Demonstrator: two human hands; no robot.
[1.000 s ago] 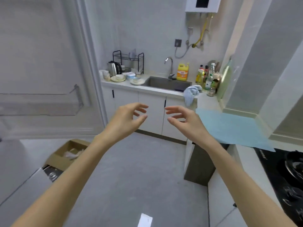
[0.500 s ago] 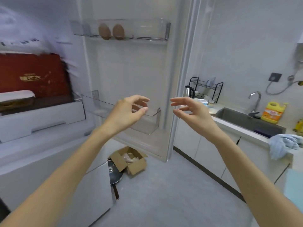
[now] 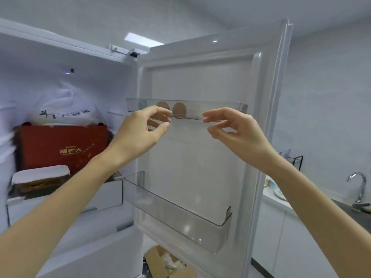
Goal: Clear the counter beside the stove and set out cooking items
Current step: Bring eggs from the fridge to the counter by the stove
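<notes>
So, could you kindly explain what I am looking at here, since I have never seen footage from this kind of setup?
There is no machine here: a person wears one wide-angle camera on the head, looking forward and down, so you see their own two bare arms reaching out. The single current picture is from that head view. They stand at an open fridge. The left hand and right hand are both raised in front of the upper door shelf, fingers loosely curled, and neither holds anything. Two brown eggs sit in that clear shelf; the left hand partly covers one. The lower door shelf looks bare. Inside the fridge are a red box and a lidded container in front of it. At far right you can glimpse a tap over a sink, and a cardboard box on the floor.
</notes>
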